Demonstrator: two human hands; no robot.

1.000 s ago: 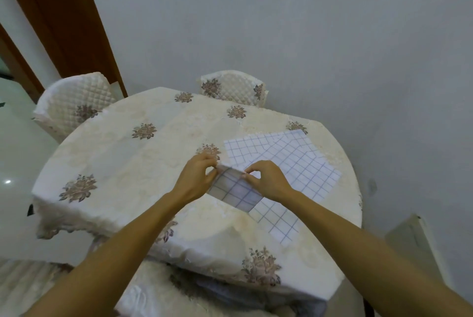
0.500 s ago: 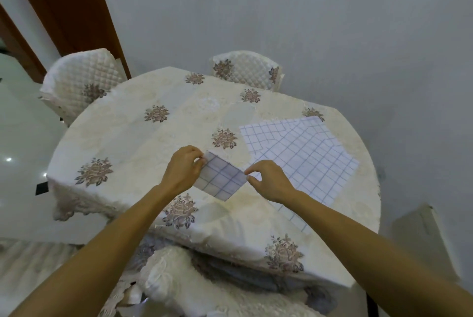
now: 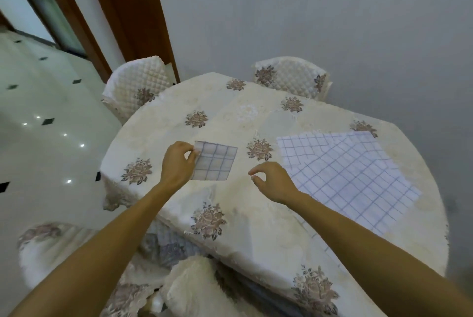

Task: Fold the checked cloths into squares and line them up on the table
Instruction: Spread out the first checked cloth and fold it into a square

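On the round table [image 3: 256, 234], covered in a cream flowered tablecloth, a small folded cloth [image 3: 213, 161] lies flat as a checked square left of centre. The left hand [image 3: 176, 166] pinches its left edge between thumb and fingers, and the hand covers that side of the square, so the near-left corner is hidden. The right hand [image 3: 275, 182] hovers to the right of the square, apart from it, thumb and forefinger curled toward each other with a gap between them and nothing held. Farther right lie the unfolded cloths [image 3: 345, 175], overlapping so that where one ends and the next begins is hard to make out; the right forearm cuts off their near edge. Two quilted chairs [image 3: 289, 77] stand at the far side.
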